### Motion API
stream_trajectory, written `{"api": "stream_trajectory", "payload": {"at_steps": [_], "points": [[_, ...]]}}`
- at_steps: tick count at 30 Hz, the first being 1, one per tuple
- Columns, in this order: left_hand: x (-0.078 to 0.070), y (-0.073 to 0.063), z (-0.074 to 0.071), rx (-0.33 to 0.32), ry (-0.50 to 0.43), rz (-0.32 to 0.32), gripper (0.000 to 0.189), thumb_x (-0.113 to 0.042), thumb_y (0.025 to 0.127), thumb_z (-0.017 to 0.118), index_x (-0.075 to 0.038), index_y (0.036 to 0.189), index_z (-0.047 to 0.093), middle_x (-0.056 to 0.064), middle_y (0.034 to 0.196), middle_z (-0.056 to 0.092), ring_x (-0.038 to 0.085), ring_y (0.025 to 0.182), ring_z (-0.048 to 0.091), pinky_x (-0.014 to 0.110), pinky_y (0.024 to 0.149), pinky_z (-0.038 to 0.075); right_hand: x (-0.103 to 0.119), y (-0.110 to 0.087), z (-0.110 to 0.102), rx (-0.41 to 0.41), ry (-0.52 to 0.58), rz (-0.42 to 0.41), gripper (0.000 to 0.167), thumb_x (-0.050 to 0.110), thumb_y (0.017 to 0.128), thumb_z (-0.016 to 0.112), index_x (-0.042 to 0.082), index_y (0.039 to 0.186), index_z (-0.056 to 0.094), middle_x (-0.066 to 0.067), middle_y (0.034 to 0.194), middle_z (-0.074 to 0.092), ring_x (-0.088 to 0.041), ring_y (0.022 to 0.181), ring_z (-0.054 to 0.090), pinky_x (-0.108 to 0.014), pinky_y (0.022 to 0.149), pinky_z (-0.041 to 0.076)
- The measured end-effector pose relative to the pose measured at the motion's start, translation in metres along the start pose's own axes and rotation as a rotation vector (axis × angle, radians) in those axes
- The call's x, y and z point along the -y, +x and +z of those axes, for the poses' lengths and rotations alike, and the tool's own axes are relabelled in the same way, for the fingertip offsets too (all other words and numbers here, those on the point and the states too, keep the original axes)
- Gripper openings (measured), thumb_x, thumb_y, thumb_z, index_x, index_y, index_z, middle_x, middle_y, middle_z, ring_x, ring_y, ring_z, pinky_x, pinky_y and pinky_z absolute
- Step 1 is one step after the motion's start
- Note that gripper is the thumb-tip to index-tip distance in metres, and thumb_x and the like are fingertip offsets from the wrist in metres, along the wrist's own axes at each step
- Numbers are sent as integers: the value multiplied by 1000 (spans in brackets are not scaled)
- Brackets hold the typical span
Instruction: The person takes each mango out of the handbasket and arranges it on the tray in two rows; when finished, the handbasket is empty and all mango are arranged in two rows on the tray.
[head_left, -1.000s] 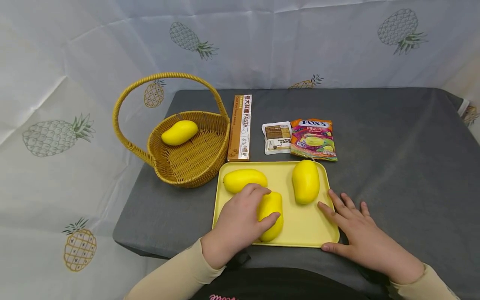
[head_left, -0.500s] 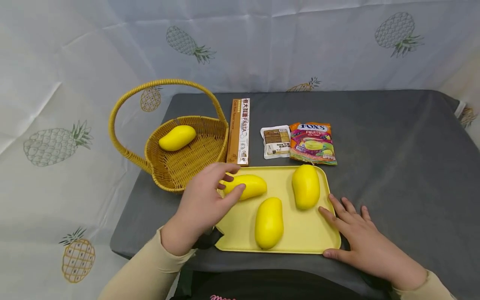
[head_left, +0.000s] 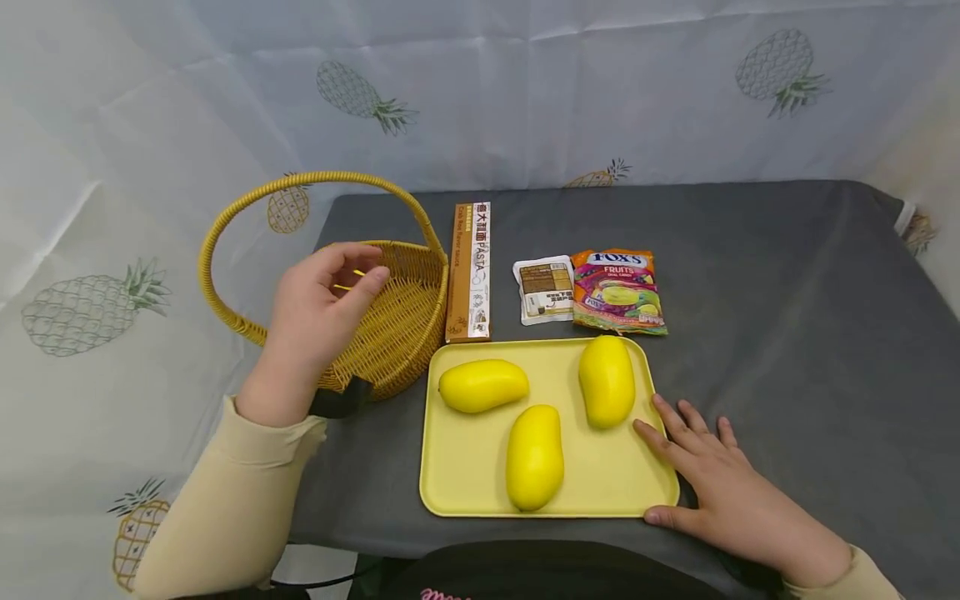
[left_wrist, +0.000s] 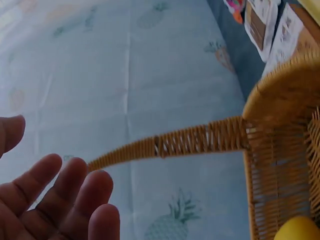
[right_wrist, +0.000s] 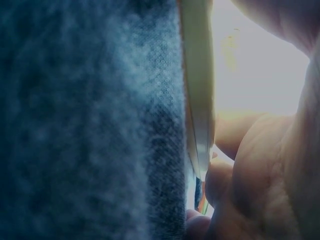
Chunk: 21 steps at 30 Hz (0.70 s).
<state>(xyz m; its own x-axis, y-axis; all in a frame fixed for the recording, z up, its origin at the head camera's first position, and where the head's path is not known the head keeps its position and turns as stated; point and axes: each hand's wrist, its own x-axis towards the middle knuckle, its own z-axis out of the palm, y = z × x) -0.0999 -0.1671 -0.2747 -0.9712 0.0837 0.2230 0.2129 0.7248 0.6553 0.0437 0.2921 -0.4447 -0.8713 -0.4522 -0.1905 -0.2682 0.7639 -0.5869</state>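
Note:
My left hand (head_left: 318,300) hovers over the wicker basket (head_left: 401,333), fingers loosely bent and nothing held. It hides most of the yellow mango in the basket in the head view; part of that mango (left_wrist: 299,230) shows in the left wrist view. On the pale yellow tray (head_left: 465,492) lie three more mangoes: one lying crosswise at the back left (head_left: 483,385), one at front centre (head_left: 535,458) and one at the back right (head_left: 607,382). With spread fingers, my right hand (head_left: 720,483) rests at the tray's right edge, its thumb at the near corner.
Behind the tray are a pasta box (head_left: 468,271), a white and brown packet (head_left: 545,289) and a Fox's candy bag (head_left: 618,292). The basket's tall handle (head_left: 322,177) arches over it. A pineapple-print curtain (head_left: 487,100) hangs behind the grey table (head_left: 772,292).
My left hand has left the front mango on the tray and moved left and away from me, over the basket. The right hand has stayed at the tray edge.

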Motion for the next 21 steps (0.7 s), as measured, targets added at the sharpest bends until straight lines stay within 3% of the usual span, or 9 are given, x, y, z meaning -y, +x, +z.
{"api": "stream_trajectory", "payload": {"at_steps": [6,10,14,18,21], "points": [[21,32,-14,134,79,-152,52,-41,111,68,-16,156,62,13,147,67,34,134,62,56,113,51,0,0,-1,-6,1,-4,106,72,87,80,23,173,41,-10,187,12,-53,169,10,-82,126,-11],[36,49,-12,211,149,-215,55,-43,112,65,-14,158,59,15,155,62,39,141,57,62,117,47,0,0,-1,-4,0,1,106,72,87,80,23,172,42,-10,187,12,-54,168,11,-83,125,-10],[54,64,-4,277,251,-222,58,-41,113,62,-9,161,54,19,160,57,43,147,53,65,119,44,-1,0,-1,-5,4,1,105,71,87,80,23,172,42,-11,187,12,-54,168,11,-82,126,-11],[69,68,4,353,369,-211,66,-40,112,62,-9,168,46,23,161,53,44,129,58,60,103,50,1,0,-1,-1,12,0,105,72,87,80,24,172,42,-10,187,11,-54,168,11,-83,126,-10],[77,67,7,387,402,-211,69,-39,110,62,-9,169,43,25,158,52,40,113,56,53,90,50,1,0,-1,0,14,-1,104,72,87,79,24,172,42,-9,187,10,-54,168,10,-83,126,-11]]}}
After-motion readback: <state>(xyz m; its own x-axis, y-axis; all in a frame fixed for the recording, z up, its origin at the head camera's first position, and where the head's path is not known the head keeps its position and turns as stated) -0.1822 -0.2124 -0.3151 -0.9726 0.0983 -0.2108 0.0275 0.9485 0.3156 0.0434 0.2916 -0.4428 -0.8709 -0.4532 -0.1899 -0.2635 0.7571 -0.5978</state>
